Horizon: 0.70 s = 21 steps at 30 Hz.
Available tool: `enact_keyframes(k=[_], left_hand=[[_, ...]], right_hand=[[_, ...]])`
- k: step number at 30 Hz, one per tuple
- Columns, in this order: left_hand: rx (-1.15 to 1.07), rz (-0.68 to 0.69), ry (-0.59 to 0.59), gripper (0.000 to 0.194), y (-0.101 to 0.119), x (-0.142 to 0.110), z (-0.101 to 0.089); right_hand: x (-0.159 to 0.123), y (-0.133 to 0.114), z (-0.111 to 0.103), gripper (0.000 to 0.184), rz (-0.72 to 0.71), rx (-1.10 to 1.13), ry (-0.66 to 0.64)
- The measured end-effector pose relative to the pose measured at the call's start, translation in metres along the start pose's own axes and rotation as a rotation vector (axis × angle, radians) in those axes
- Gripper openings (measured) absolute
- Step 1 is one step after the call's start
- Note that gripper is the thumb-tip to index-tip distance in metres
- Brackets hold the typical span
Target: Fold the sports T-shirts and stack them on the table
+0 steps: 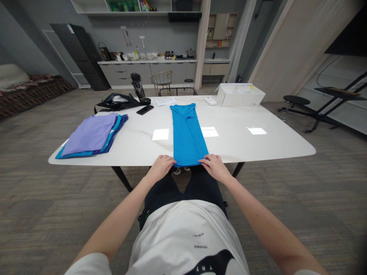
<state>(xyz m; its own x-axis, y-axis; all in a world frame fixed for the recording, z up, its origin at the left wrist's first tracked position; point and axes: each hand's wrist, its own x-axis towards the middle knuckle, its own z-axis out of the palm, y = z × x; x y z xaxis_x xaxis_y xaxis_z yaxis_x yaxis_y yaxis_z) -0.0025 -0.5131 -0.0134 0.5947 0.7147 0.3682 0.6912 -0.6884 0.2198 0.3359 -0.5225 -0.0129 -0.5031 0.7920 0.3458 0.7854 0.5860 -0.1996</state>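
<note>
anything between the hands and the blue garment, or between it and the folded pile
Nothing visible: left hand and right hand touch the blue garment; the phone lies beyond the direct path to the folded pile.

On the front of my white T-shirt I can make out the word "TRAINING", with a smaller line above it too tiny for me to read surely, and lower down a black patch bearing white characters that begin "T R", the next one unclear to me. The print on the paper sheet and the faint marks on the white box are too small for me to read.
</note>
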Motion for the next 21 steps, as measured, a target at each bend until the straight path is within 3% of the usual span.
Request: enact_keyframes(k=[5,9,13,21], left_hand=[[-0.018,0.007,-0.024,0.028,0.001,0.001,-0.007],[-0.027,0.073,-0.064,0.028,-0.001,0.004,-0.012],[-0.058,0.121,-0.123,0.028,-0.009,0.01,-0.015],[-0.14,0.149,-0.184,0.028,-0.03,0.025,-0.026]], right_hand=[[-0.002,0.012,-0.007,0.035,-0.007,-0.044,-0.019],[-0.002,0.022,-0.01,0.032,-0.025,-0.026,-0.05],[0.002,0.034,-0.016,0.025,-0.032,0.072,-0.097],[0.011,0.058,-0.033,0.03,-0.078,0.192,-0.178]])
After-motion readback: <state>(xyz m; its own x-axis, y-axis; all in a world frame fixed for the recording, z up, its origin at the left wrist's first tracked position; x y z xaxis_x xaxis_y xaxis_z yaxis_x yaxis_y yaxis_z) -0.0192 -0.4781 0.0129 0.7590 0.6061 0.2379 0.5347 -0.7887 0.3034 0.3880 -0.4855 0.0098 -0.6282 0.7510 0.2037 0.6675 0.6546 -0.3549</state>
